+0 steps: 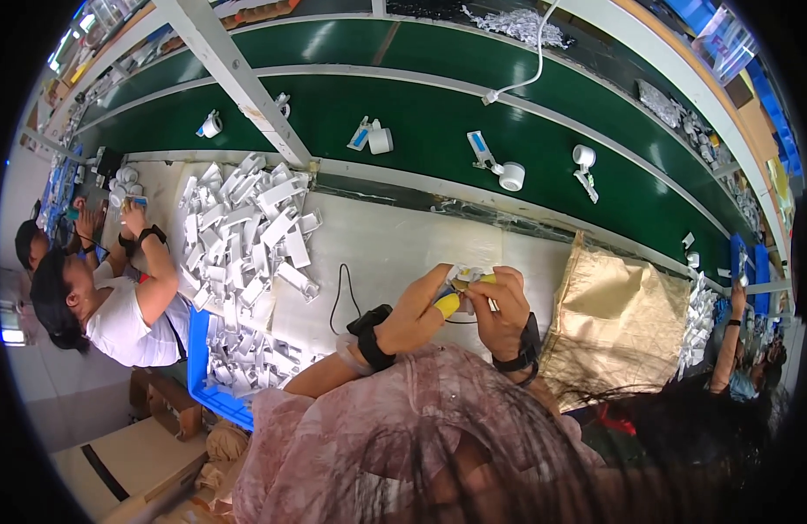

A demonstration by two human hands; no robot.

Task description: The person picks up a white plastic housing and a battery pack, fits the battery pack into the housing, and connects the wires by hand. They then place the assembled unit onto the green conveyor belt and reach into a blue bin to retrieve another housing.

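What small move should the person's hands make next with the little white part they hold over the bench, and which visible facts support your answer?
Probably press the small white part home. Both the left hand and the right hand pinch it together above the white bench, with yellow finger covers on the fingertips, so the fitting looks unfinished. After that it would likely go on the green conveyor belt, where similar white assemblies already lie.

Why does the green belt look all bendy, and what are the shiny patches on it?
In the head view, the fisheye lens curves the straight green belt toward the picture's dark round rim; the pale patches are glare from lamps overhead; the left hand and right hand in the middle look sharp, while the dark hair at the bottom is blurry.
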